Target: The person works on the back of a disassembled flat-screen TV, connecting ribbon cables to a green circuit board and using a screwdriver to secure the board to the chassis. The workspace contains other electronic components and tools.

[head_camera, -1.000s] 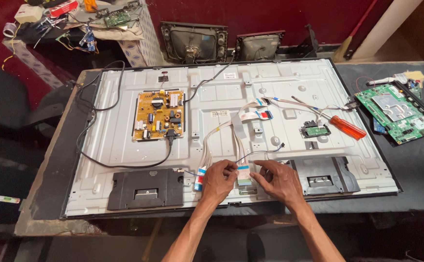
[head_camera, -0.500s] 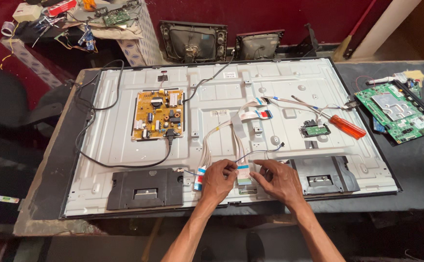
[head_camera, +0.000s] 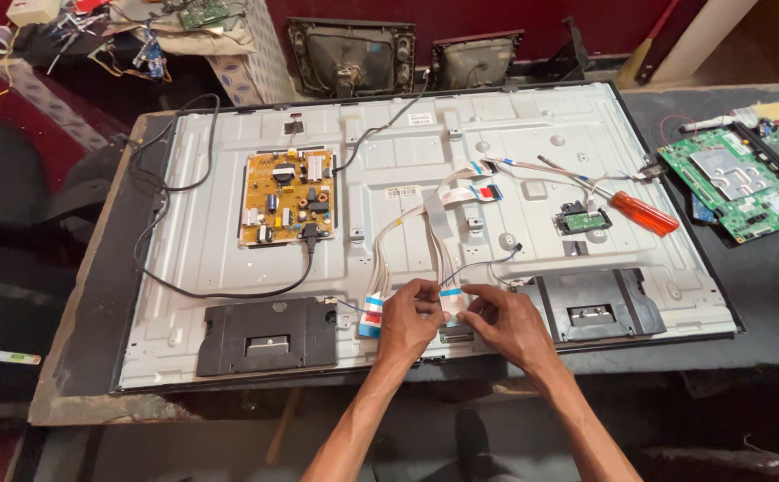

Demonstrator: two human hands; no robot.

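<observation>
A flat television lies face down, its bare metal back panel [head_camera: 514,116] showing. My left hand [head_camera: 407,319] and my right hand [head_camera: 507,326] meet at the panel's near edge. Both pinch the blue-tipped end of a white flat ribbon cable [head_camera: 450,294] over a small board there. More white ribbon cables [head_camera: 434,219] loop up from that spot toward the panel's middle. A second blue-tipped ribbon end [head_camera: 372,314] lies just left of my left hand.
A yellow power board [head_camera: 287,196] with a black cord sits on the panel's left. Two black speaker boxes [head_camera: 269,335] [head_camera: 590,308] flank my hands. An orange-handled screwdriver [head_camera: 641,212] and a small green board [head_camera: 581,219] lie to the right. A large green circuit board [head_camera: 736,183] rests at the far right.
Both hands stay at the near edge on the ribbon end; fingers shift only slightly. Nothing else has moved.
</observation>
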